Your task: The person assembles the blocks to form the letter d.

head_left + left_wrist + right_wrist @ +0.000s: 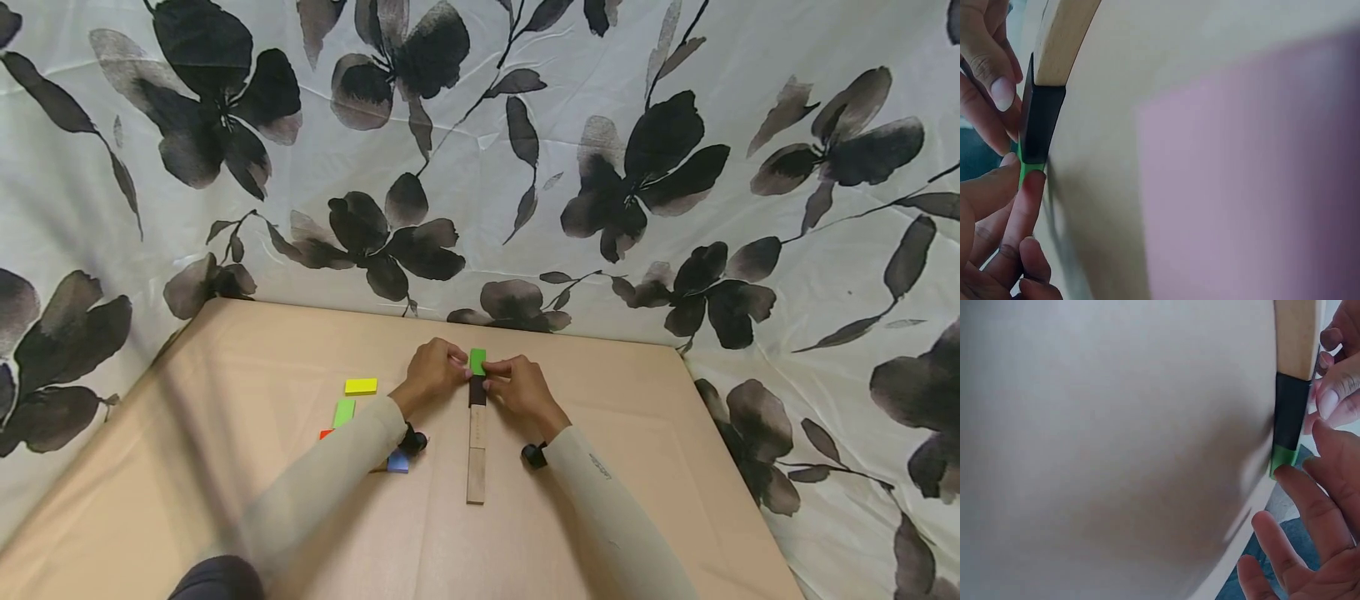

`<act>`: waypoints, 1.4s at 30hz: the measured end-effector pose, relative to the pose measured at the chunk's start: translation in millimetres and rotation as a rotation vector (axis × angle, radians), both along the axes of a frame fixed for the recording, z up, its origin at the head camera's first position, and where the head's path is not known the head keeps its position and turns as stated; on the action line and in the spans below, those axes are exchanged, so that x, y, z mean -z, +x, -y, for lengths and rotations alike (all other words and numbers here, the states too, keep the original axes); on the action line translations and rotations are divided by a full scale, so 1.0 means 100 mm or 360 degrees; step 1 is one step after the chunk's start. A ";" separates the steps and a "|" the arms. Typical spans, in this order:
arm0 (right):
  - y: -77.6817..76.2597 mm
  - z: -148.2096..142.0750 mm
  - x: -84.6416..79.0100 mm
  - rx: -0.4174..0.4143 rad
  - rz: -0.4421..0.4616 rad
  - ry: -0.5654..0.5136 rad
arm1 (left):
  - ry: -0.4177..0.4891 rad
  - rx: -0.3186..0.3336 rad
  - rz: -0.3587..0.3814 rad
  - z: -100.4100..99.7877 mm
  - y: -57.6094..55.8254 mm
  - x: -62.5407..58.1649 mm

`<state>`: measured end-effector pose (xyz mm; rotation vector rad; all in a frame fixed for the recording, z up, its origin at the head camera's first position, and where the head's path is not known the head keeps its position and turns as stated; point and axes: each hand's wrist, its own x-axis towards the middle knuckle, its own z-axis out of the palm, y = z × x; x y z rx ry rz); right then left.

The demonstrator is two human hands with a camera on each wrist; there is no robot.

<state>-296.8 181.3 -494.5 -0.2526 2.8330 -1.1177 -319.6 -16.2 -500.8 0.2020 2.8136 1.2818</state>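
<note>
A row of blocks runs away from me on the table: two plain wooden blocks point(476, 475), a black block point(477, 393) and a green block point(477, 360) at the far end. On its left side, my left hand point(435, 372) touches the row with its fingertips where green meets black. From the right, my right hand point(522, 387) has its index fingertip at the green block and its thumb by the black one. The right wrist view shows the index fingertip against the green block's side point(1283, 459), the other fingers spread. Neither hand wraps round a block.
Left of the row lie a yellow block point(361, 387), a light green block point(343, 412), a red block point(326, 434) and a blue block point(398, 463), partly behind my left sleeve. A floral cloth point(517, 183) hangs behind the table. A blurred pink surface point(1241, 187) fills the left wrist view's right side.
</note>
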 end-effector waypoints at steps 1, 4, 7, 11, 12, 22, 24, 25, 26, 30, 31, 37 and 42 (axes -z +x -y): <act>0.02 -0.01 0.00 -0.0003 0.0005 -0.0009 | -0.0014 0.0006 -0.0002 0.01 0.02 -0.01; 0.08 -0.03 -0.02 -0.0020 0.0018 -0.0020 | -0.0046 0.0040 0.0008 0.05 0.10 -0.06; 0.16 -0.05 -0.03 -0.0043 0.0017 -0.0014 | -0.0051 0.0094 0.0029 0.09 0.19 -0.10; 0.24 -0.06 -0.05 -0.0074 0.0019 -0.0013 | -0.0036 0.0149 0.0058 0.11 0.29 -0.12; 0.25 -0.06 -0.05 -0.0079 0.0020 -0.0012 | -0.0033 0.0161 0.0064 0.12 0.31 -0.12; 0.32 -0.05 0.02 -0.0075 0.0048 0.0010 | -0.0027 0.0182 0.0055 0.08 0.37 -0.07; 0.32 -0.04 0.02 -0.0056 0.0059 0.0007 | -0.0043 0.0188 0.0042 0.07 0.37 -0.06; 0.33 -0.04 0.03 -0.0050 0.0060 0.0004 | -0.0049 0.0188 0.0036 0.07 0.38 -0.06; 0.33 -0.04 0.03 -0.0046 0.0058 0.0000 | -0.0056 0.0187 0.0029 0.06 0.38 -0.06; 0.35 -0.03 0.01 -0.0044 0.0048 -0.0001 | -0.0065 0.0186 0.0014 0.06 0.39 -0.06; 0.35 -0.03 0.01 -0.0048 0.0043 -0.0002 | -0.0069 0.0187 0.0009 0.06 0.39 -0.07; 0.39 -0.04 -0.02 -0.0138 -0.0024 0.0027 | -0.0083 0.0196 0.0013 0.15 0.43 -0.09; 0.45 -0.07 -0.04 -0.0284 0.0001 0.0132 | -0.0059 0.0253 0.0022 0.31 0.48 -0.11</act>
